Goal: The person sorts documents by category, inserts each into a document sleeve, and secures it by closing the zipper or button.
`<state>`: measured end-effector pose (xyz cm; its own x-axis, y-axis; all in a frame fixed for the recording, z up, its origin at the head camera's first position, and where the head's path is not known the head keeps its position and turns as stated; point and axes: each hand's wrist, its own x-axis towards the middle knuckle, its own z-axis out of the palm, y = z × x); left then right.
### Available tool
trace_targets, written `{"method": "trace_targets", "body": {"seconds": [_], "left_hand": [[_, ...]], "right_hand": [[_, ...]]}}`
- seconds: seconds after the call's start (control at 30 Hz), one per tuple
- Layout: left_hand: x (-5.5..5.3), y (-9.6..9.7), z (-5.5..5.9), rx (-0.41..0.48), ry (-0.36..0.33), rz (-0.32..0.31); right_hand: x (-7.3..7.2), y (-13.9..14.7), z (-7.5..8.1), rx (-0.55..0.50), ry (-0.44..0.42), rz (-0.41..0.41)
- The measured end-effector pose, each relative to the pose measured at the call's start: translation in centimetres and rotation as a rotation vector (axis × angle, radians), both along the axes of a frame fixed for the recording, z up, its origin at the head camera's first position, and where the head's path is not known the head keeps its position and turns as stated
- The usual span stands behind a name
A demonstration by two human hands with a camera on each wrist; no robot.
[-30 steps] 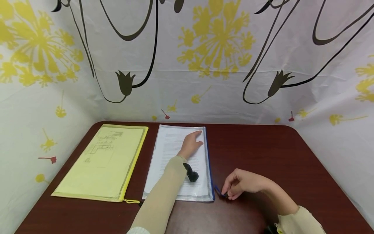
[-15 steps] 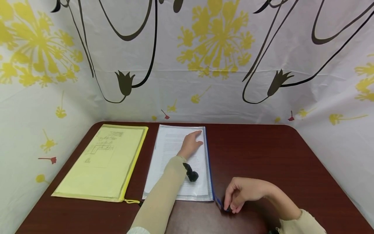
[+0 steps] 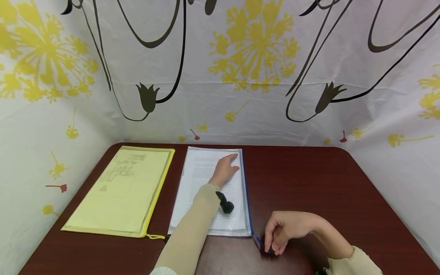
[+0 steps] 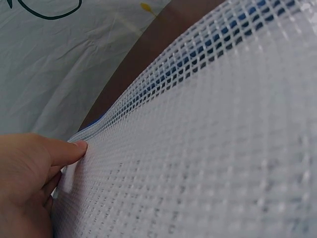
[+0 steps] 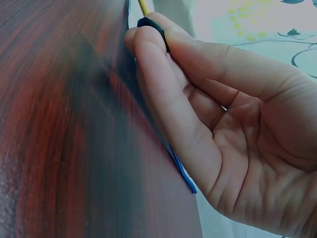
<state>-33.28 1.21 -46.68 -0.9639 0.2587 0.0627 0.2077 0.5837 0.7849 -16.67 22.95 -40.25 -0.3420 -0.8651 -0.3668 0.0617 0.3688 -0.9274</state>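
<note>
A clear mesh zip pouch (image 3: 206, 160) with a blue zipper edge lies on the table, printed paper inside it. My left hand (image 3: 224, 170) rests on the pouch's upper right part, index finger extended toward the far corner and thumb toward the blue edge. In the left wrist view, the mesh and a fingertip (image 4: 79, 146) on it show close up. Just beyond the pouch's near right corner, my right hand (image 3: 287, 229) pinches a black zipper pull (image 5: 152, 27) between thumb and fingers. A blue cord (image 3: 257, 241) runs from that corner to the fingers.
A yellow mesh zip pouch (image 3: 120, 191) with a drawing inside lies to the left, its yellow cord (image 3: 155, 236) at the near corner. All stands on a dark red wooden table (image 3: 295, 175). A patterned white curtain (image 3: 220, 114) encloses the back and sides.
My right hand has moved toward me along the pouch's right side, bringing the zipper pull past the near corner. My left hand stays in place on the pouch.
</note>
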Motion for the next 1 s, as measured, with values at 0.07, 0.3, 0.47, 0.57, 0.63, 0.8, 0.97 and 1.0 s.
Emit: {"method": "trace_targets", "body": {"seconds": [0.07, 0.3, 0.47, 0.57, 0.63, 0.8, 0.97, 1.0], "left_hand": [[0.0, 0.0, 0.0, -0.002, -0.005, -0.002], [0.1, 0.0, 0.1, 0.003, -0.006, 0.002], [0.0, 0.0, 0.1, 0.003, -0.021, 0.002], [0.0, 0.1, 0.0, 0.004, -0.025, 0.001], [0.0, 0.1, 0.0, 0.001, -0.023, 0.002], [-0.1, 0.1, -0.2, 0.002, -0.025, 0.004], [-0.2, 0.1, -0.2, 0.003, -0.032, 0.008], [-0.2, 0.1, -0.2, 0.001, -0.032, 0.009]], "right_hand": [[-0.1, 0.1, 0.0, 0.0, -0.004, 0.001], [-0.8, 0.9, -0.3, -0.034, -0.005, -0.007], [-1.3, 1.6, -0.6, -0.067, 0.018, -0.05], [-1.6, 2.0, -0.6, -0.075, 0.035, -0.091], [-1.7, 2.2, -0.7, -0.066, 0.046, -0.112], [-1.8, 2.6, -0.8, -0.032, 0.07, -0.141], [-1.8, 3.0, -1.1, -0.022, 0.064, -0.155], [-1.8, 3.1, -1.2, -0.023, 0.062, -0.156]]}}
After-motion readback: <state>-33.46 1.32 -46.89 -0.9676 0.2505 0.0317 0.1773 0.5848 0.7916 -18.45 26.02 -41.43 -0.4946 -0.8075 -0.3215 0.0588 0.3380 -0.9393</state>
